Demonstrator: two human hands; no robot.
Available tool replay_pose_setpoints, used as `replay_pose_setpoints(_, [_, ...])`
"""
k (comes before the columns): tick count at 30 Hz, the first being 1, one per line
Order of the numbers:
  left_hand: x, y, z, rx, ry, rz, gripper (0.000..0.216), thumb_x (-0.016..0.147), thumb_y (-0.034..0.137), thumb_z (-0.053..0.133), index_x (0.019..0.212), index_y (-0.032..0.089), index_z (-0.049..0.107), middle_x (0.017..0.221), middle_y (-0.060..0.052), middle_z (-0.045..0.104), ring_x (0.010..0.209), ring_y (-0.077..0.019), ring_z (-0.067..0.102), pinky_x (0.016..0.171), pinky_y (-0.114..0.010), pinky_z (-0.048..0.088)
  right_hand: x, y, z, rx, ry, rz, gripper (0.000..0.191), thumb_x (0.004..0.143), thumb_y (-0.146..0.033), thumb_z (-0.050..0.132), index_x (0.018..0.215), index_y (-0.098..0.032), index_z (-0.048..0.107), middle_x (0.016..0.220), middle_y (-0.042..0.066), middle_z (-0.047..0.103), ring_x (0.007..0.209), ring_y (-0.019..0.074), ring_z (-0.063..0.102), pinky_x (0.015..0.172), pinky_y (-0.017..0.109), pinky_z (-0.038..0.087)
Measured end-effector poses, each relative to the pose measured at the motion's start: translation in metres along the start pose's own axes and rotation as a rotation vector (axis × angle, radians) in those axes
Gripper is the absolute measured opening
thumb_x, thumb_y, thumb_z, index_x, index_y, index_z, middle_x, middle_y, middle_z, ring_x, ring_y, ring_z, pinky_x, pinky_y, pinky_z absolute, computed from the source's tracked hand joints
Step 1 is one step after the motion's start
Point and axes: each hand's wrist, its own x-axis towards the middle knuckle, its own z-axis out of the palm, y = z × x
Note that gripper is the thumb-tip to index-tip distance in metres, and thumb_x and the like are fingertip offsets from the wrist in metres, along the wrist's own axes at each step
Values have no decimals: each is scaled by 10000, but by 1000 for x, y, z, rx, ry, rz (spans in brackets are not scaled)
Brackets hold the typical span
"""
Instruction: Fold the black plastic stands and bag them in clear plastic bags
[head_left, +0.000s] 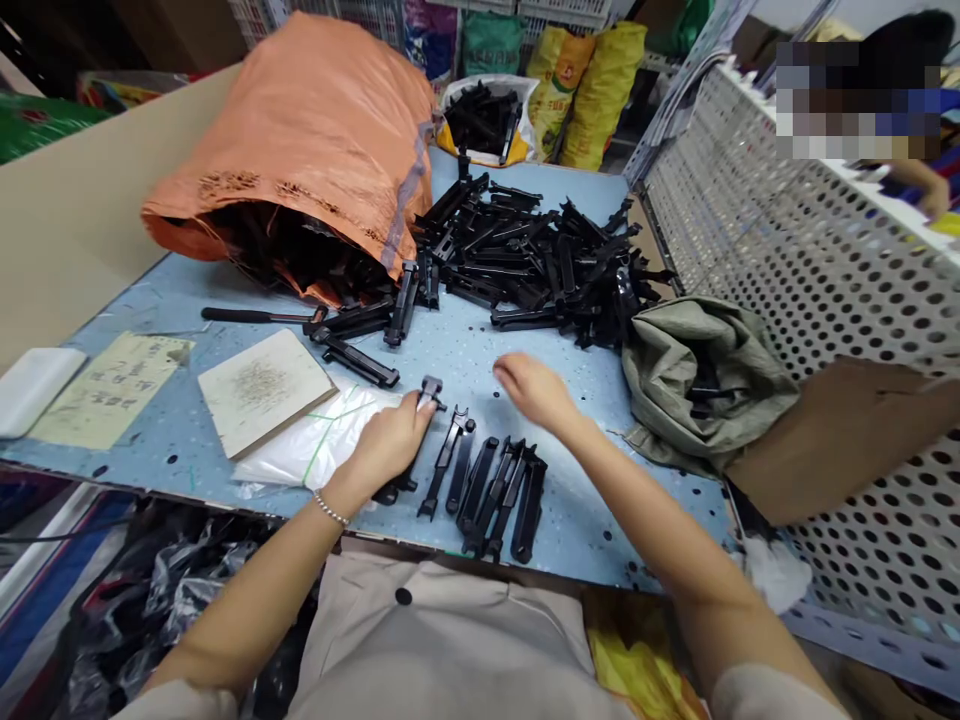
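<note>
My left hand (390, 440) is closed around a long black plastic part (430, 388), whose upper end sticks out past the thumb. To the right of that hand, several like parts (480, 480) lie side by side near the table's front edge. My right hand (538, 390) is raised over the blue table (600, 400), between this row and a large heap of black parts (525, 250). Its fingers are curled together, and no part shows in them. The palm is hidden.
An orange woven sack (315, 120) spills parts at the back left. A hammer (259, 315), a square board (266, 390) and plastic bags (322, 435) lie left. A grey-green sack (705, 380) stands right, beside a perforated panel (810, 250). Another person (915, 190) is behind it.
</note>
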Motion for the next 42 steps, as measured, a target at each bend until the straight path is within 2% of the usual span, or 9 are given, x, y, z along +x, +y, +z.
replay_pose_setpoints(4, [-10, 11, 24, 154, -112, -13, 535, 987, 445, 193, 1019, 134, 627, 875, -174, 710, 862, -322, 692, 722, -376, 472, 69, 52, 4, -248, 83, 120, 519, 889, -72, 364, 1400, -127, 431, 1442, 193, 435, 1321, 306, 364, 1016, 464, 350])
replay_pose_setpoints(8, [-15, 14, 45, 232, -62, -78, 577, 988, 452, 170, 941, 137, 651, 845, -183, 713, 860, -336, 698, 704, -386, 475, 100, 72, 13, -384, -3, 49, 404, 924, -111, 389, 1295, -138, 545, 1265, 172, 597, 1370, 320, 259, 1086, 592, 187])
replay_pose_setpoints(14, [-12, 4, 56, 186, -28, -62, 470, 989, 457, 231, 1108, 162, 577, 822, -134, 716, 836, -310, 705, 689, -359, 468, 84, 79, 14, -373, -20, -108, 348, 882, -158, 537, 1222, -206, 591, 1191, 121, 645, 1326, 299, 321, 1102, 641, 42])
replay_pose_setpoints(20, [-15, 2, 59, 101, -36, -19, 480, 978, 487, 274, 1228, 161, 522, 913, -132, 713, 889, -309, 688, 731, -371, 476, 49, 70, 5, -306, -94, -140, 323, 850, -146, 582, 1169, -183, 620, 1154, 118, 652, 1163, 270, 507, 1122, 538, 160])
replay_pose_setpoints(29, [-17, 10, 32, -484, 228, 244, 556, 908, 540, 443, 1324, 175, 496, 1314, -147, 528, 1261, -284, 474, 1085, -442, 357, 0, -1, -41, 770, 290, -25, 293, 847, -442, 618, 1032, -216, 597, 978, 32, 669, 907, 202, 619, 827, 353, 512])
replay_pose_setpoints(31, [-10, 19, 18, -814, 97, 283, 655, 870, 600, 479, 1376, 186, 431, 1372, -146, 499, 1281, -288, 469, 1068, -447, 381, -6, -26, -44, 1015, 221, -27, 328, 793, -470, 677, 990, -219, 602, 932, 15, 666, 869, 186, 622, 774, 330, 529])
replay_pose_setpoints(36, [-11, 36, 3, -1307, -598, 277, 711, 768, 701, 561, 1246, 176, 571, 1103, -155, 675, 1066, -327, 623, 872, -436, 502, -18, -60, -35, 1381, -5, 19, 365, 783, -527, 669, 974, -218, 629, 795, -21, 623, 641, 114, 567, 539, 229, 479])
replay_pose_setpoints(39, [-21, 38, 10, -1357, -623, 289, 661, 721, 671, 646, 1121, 144, 637, 919, -123, 688, 874, -262, 655, 779, -372, 507, -26, -59, -25, 1327, -89, 72, 362, 821, -526, 629, 1004, -213, 634, 772, -22, 617, 592, 107, 552, 478, 214, 442])
replay_pose_setpoints(42, [-29, 38, 18, -1410, -493, 196, 626, 760, 642, 625, 1133, 140, 584, 713, -27, 600, 612, -148, 569, 634, -305, 473, -34, -51, -23, 1019, 118, 37, 322, 892, -489, 550, 1021, -207, 636, 934, 33, 654, 839, 165, 622, 693, 285, 520])
